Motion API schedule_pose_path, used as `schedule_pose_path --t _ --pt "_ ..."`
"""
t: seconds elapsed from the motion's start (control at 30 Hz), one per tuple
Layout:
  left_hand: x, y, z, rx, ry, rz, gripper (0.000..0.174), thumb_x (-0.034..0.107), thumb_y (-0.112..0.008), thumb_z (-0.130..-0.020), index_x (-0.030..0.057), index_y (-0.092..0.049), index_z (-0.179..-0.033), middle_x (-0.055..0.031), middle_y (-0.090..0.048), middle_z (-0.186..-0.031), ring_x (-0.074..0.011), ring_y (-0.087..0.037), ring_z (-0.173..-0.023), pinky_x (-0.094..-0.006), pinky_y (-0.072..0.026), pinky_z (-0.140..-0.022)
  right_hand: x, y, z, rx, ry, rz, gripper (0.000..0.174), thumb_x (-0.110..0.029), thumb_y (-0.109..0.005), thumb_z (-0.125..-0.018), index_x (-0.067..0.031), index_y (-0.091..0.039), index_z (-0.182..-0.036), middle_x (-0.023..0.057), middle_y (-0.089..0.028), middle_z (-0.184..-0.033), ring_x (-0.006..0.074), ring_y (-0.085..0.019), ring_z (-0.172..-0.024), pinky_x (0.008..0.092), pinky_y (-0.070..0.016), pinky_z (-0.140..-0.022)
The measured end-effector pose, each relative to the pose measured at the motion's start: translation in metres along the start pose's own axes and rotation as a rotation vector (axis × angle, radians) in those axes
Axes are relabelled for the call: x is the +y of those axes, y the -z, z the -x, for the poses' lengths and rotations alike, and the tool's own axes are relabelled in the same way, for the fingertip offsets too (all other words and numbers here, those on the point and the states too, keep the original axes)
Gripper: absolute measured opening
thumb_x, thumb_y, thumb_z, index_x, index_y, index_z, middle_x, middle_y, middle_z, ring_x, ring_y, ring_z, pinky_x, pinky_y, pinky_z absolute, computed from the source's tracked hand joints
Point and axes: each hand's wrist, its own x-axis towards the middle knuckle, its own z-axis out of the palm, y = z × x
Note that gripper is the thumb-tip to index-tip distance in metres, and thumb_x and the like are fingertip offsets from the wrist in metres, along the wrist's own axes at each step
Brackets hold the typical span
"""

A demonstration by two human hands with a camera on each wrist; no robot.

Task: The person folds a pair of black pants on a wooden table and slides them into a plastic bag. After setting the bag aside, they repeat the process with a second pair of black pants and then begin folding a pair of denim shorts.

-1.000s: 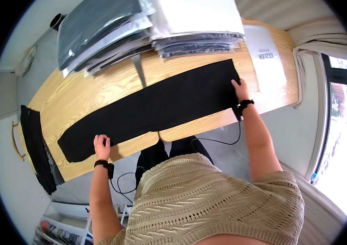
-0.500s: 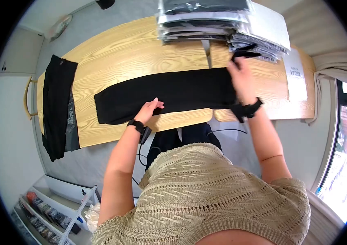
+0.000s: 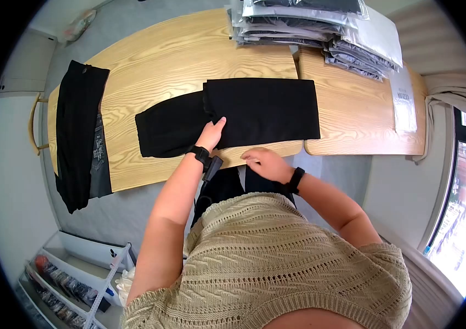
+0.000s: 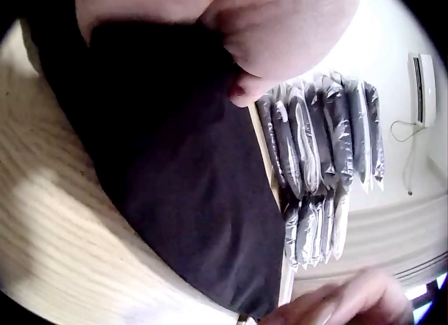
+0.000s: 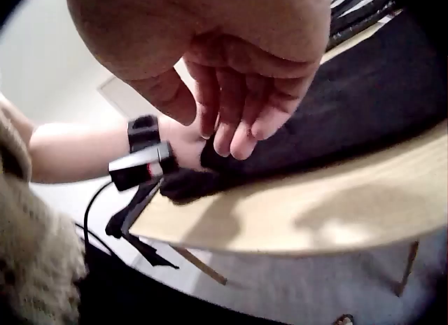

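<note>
A black garment (image 3: 266,109) lies on the wooden table, its right part doubled leftward over a single-looking stretch. The left hand (image 3: 211,135) rests on it at the edge of the doubled part, thumb extended; its other fingertips are hidden against the dark cloth. In the left wrist view, the same cloth (image 4: 189,164) spreads below the left hand (image 4: 280,24). At the table's front edge hovers the right hand (image 3: 268,164), apart from the cloth, fingers loosely bent and holding nothing. The right wrist view shows the right hand (image 5: 217,66) with bent, relaxed fingers.
Another dark garment (image 3: 79,131) hangs over the table's left end, on a printed grey piece (image 3: 99,159). Bagged clothes (image 3: 298,24) are stacked at the back. A clear printed bag (image 3: 403,104) lies right. Shelving (image 3: 79,263) stands lower left.
The garment's right end has been brought over leftward, making it shorter. The right hand has let go and moved toward the body; the left hand has moved rightward along the cloth.
</note>
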Motion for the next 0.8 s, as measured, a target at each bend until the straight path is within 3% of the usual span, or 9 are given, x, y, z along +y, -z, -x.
schedule_pose_path --t 0.1,0.13,0.23,0.43,0.5,0.53,0.6,0.77,0.8 --pt "0.007 0.000 0.004 0.004 0.046 0.031 0.052 0.035 -0.049 -0.092 -0.0113 -0.052 -0.115 -0.0170 -0.060 -0.111 -0.0238 -0.057 -0.100 -0.0300 -0.0419 -0.089 0.015 -0.028 0.004 -0.031 0.189 0.140 0.034 -0.013 -0.054 -0.086 -0.0017 -0.052 -0.118 0.0167 -0.056 -0.118 0.0309 -0.053 -0.111 0.0371 -0.0417 -0.095" --pt "0.015 -0.001 0.009 0.004 0.049 0.025 0.052 0.035 -0.049 -0.092 -0.0113 -0.052 -0.115 -0.0170 -0.060 -0.111 -0.0238 -0.057 -0.100 -0.0300 -0.0419 -0.089 0.020 -0.033 0.000 -0.080 0.251 0.178 0.043 -0.016 -0.055 -0.086 -0.0004 -0.046 -0.125 0.0161 -0.048 -0.130 0.0295 -0.043 -0.123 0.0367 -0.0340 -0.104" --pt "0.039 -0.002 0.020 -0.037 0.167 0.164 0.053 0.035 -0.052 -0.092 -0.0060 -0.045 -0.124 -0.0135 -0.053 -0.125 -0.0213 -0.049 -0.114 -0.0317 -0.0345 -0.099 0.024 -0.049 -0.013 0.026 0.336 0.339 0.043 -0.015 -0.055 -0.086 0.0003 -0.046 -0.125 0.0153 -0.046 -0.131 0.0288 -0.039 -0.126 0.0379 -0.0306 -0.106" --pt "0.041 0.000 0.013 -0.071 0.228 0.198 0.049 0.035 -0.052 -0.091 -0.0031 -0.050 -0.121 -0.0124 -0.052 -0.126 -0.0209 -0.047 -0.116 -0.0321 -0.0331 -0.100 0.038 -0.056 -0.031 0.193 0.191 0.674 0.037 -0.029 -0.049 -0.089 -0.0051 -0.054 -0.116 0.0108 -0.055 -0.119 0.0224 -0.049 -0.113 0.0368 -0.0377 -0.095" --pt "0.040 0.000 0.013 -0.075 0.224 0.227 0.048 0.035 -0.053 -0.091 -0.0027 -0.051 -0.121 -0.0124 -0.053 -0.126 -0.0208 -0.048 -0.116 -0.0320 -0.0337 -0.099 0.032 -0.057 -0.034 0.234 0.014 0.792 0.035 -0.034 -0.049 -0.089 -0.0069 -0.057 -0.110 0.0102 -0.060 -0.108 0.0235 -0.055 -0.103 0.0407 -0.0390 -0.091" --pt "0.039 0.000 0.014 -0.079 0.192 0.255 0.048 0.035 -0.053 -0.091 -0.0027 -0.051 -0.121 -0.0121 -0.054 -0.124 -0.0205 -0.049 -0.114 -0.0320 -0.0348 -0.098 0.029 -0.056 -0.037 0.231 0.017 0.792 0.035 -0.034 -0.049 -0.089 -0.0069 -0.057 -0.110 0.0102 -0.060 -0.108 0.0235 -0.055 -0.103 0.0407 -0.0390 -0.091" --pt "0.042 -0.004 0.021 -0.078 0.160 0.290 0.048 0.035 -0.054 -0.091 -0.0026 -0.051 -0.120 -0.0118 -0.055 -0.122 -0.0203 -0.050 -0.112 -0.0319 -0.0359 -0.097 0.026 -0.053 -0.042 0.050 -0.267 0.690 0.037 -0.040 -0.047 -0.089 -0.0087 -0.058 -0.106 0.0097 -0.063 -0.097 0.0261 -0.059 -0.094 0.0427 -0.0402 -0.085" --pt "0.029 0.014 0.024 -0.012 -0.056 0.171 0.051 0.035 -0.056 -0.089 -0.0074 -0.050 -0.117 -0.0142 -0.057 -0.115 -0.0189 -0.054 -0.103 -0.0295 -0.0412 -0.091 0.031 -0.053 -0.042 0.088 -0.256 0.708 0.042 -0.046 -0.042 -0.090 -0.0098 -0.061 -0.101 0.0096 -0.065 -0.090 0.0273 -0.061 -0.090 0.0425 -0.0412 -0.082" --pt "0.068 0.012 0.062 -0.022 0.009 0.273 0.052 0.031 -0.061 -0.087 -0.0078 -0.046 -0.120 -0.0122 -0.057 -0.116 -0.0189 -0.055 -0.104 -0.0288 -0.0419 -0.092 0.031 -0.053 -0.041 0.116 -0.242 0.692 0.045 -0.047 -0.040 -0.091 -0.0097 -0.062 -0.099 0.0098 -0.066 -0.090 0.0272 -0.061 -0.091 0.0427 -0.0413 -0.082"
